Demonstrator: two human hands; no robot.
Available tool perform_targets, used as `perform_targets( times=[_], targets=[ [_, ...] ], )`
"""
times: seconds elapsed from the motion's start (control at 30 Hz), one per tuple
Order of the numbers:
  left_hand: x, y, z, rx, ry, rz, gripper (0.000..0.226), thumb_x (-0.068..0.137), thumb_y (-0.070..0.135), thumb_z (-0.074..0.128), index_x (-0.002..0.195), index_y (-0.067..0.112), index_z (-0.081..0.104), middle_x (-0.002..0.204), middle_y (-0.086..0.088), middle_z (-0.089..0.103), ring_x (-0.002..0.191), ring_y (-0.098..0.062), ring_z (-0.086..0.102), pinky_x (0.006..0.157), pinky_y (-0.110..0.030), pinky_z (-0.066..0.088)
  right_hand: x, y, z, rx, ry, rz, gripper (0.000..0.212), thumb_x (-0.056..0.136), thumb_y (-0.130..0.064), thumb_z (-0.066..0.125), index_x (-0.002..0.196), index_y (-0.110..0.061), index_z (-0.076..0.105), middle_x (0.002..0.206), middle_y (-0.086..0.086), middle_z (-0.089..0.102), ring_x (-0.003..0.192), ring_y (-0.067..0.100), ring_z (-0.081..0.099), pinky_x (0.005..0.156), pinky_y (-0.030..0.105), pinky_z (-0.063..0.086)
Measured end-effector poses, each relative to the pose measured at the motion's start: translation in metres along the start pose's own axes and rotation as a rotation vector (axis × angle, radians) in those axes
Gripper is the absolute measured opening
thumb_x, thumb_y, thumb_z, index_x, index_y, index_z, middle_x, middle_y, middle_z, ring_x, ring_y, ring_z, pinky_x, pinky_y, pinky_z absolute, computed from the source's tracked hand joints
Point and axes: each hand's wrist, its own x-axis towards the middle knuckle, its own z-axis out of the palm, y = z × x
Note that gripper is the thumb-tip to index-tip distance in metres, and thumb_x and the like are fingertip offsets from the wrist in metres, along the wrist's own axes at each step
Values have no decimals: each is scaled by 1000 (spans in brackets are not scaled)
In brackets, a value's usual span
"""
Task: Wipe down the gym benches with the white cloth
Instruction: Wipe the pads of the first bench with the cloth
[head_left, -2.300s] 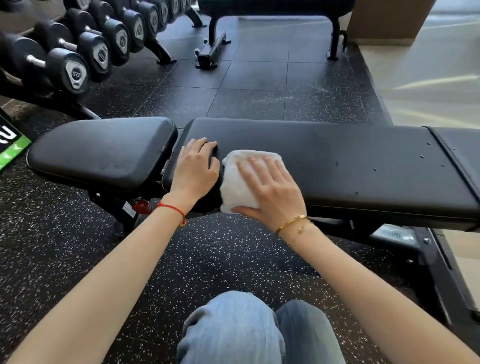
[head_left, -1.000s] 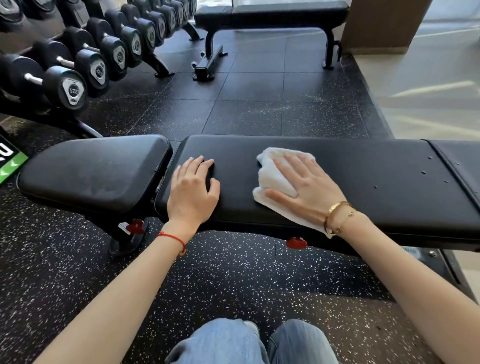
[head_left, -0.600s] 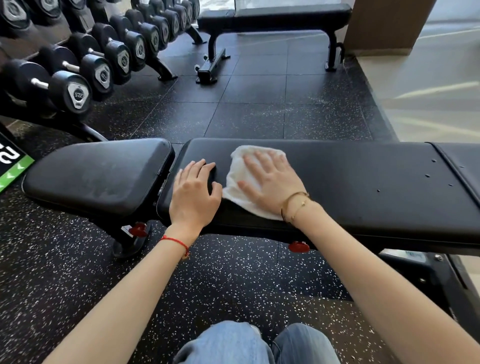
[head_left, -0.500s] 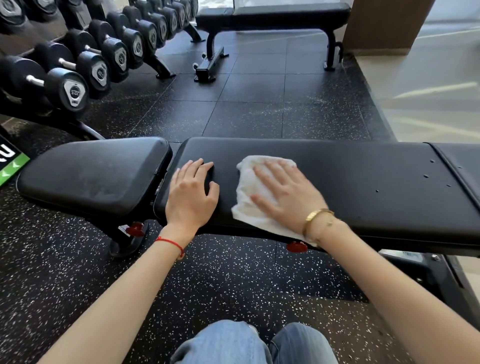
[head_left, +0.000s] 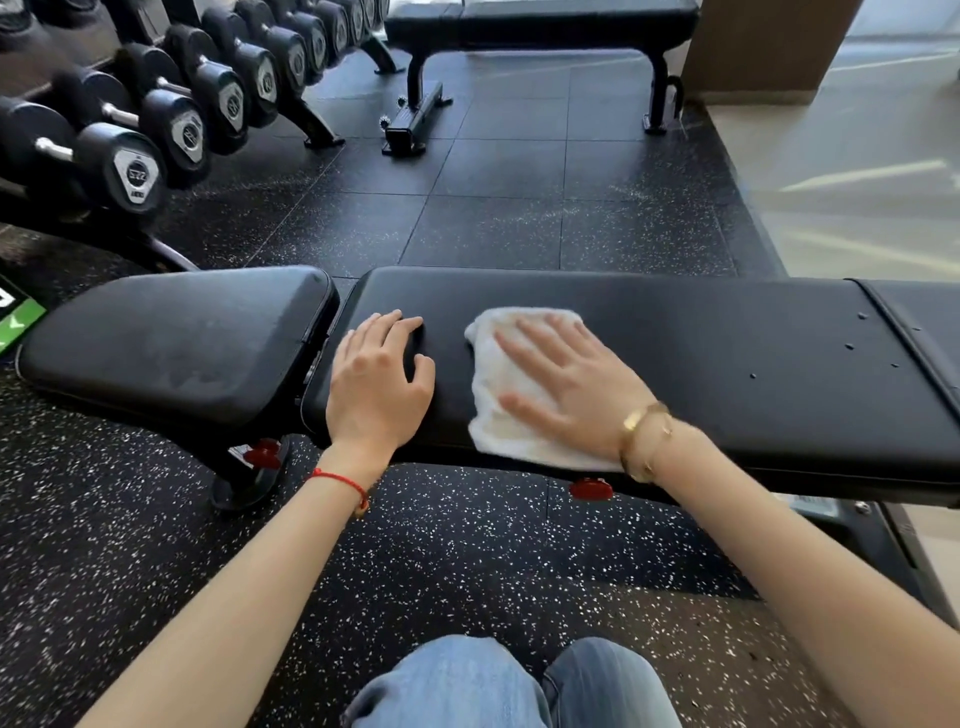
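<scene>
A black padded gym bench (head_left: 727, 364) runs across the view in front of me, with a separate seat pad (head_left: 171, 338) at its left end. The white cloth (head_left: 498, 415) lies flat on the long pad, left of its middle. My right hand (head_left: 566, 384) presses down on the cloth with straight, spread fingers. My left hand (head_left: 379, 379) rests flat on the pad's left end, just left of the cloth and apart from it.
A rack of black dumbbells (head_left: 171, 119) stands at the back left. A second black bench (head_left: 540, 31) stands at the far back. Speckled rubber floor (head_left: 467, 561) lies under the bench; pale smooth floor (head_left: 857, 171) begins at the right. My knees (head_left: 509, 686) show at the bottom.
My right hand has slid the cloth back and forth along the pad, and it now sits slightly farther right than half a second ago. My left hand has stayed on the pad's left end.
</scene>
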Motion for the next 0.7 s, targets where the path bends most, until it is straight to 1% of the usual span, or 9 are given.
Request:
perform_targets(
  times=[0.07,0.17,0.23,0.3,0.37,0.43,0.53,0.6,0.7],
  targets=[
    [0,0,0,-2,7,-5,51,87,33,41,132,18,59,142,-5,54,137,-23,42,118,-42,27,-44,5,-2,-41,95,-45,74,95,-69,21,155,-26,19,160,4,25,147,28,19,121,46,16],
    [-1,2,1,-2,5,-9,52,86,33,41,132,16,59,142,-7,54,137,-25,42,118,-43,26,-81,22,-1,-121,193,-8,73,97,-66,30,154,-21,26,157,7,32,145,31,28,120,46,21],
    [0,3,1,-1,-1,-12,53,86,33,40,132,15,58,143,-8,54,137,-25,42,118,-43,25,-78,14,0,-155,190,-5,74,97,-67,29,154,-20,26,156,9,34,143,34,30,119,48,23],
    [0,3,1,-3,-8,-16,54,86,33,39,133,15,58,143,-8,53,138,-25,41,119,-43,24,-62,-11,10,-187,185,-30,75,96,-68,30,154,-20,26,155,10,35,141,37,32,117,51,24],
    [0,2,2,-3,-16,-13,54,86,33,39,133,15,57,144,-8,52,138,-25,41,119,-43,24,-45,-38,24,-222,229,-24,74,95,-68,34,152,-20,32,151,12,41,138,39,38,116,52,27],
    [0,0,1,-12,-27,-7,54,87,33,39,134,15,57,145,-8,52,139,-25,40,119,-43,24,-39,-51,30,-231,287,8,71,94,-67,37,149,-21,38,148,12,46,134,39,43,114,51,31],
    [-1,-2,0,-16,-38,4,54,88,34,39,136,16,56,146,-8,50,140,-25,38,120,-43,23,-65,-29,31,-234,371,5,67,95,-64,42,148,-22,42,146,10,48,133,36,45,114,47,33],
    [-1,-2,0,-16,-40,2,53,89,34,39,136,16,55,147,-9,50,140,-26,38,120,-43,23,-91,-7,31,-236,441,52,65,95,-62,47,147,-23,43,146,9,48,135,35,44,115,46,33],
    [-1,2,0,-16,-37,-11,55,87,34,37,135,15,56,146,-9,50,140,-26,38,119,-44,24,-105,3,30,-250,433,124,65,95,-62,46,146,-21,44,145,11,48,136,36,42,116,48,31]
  ],
)
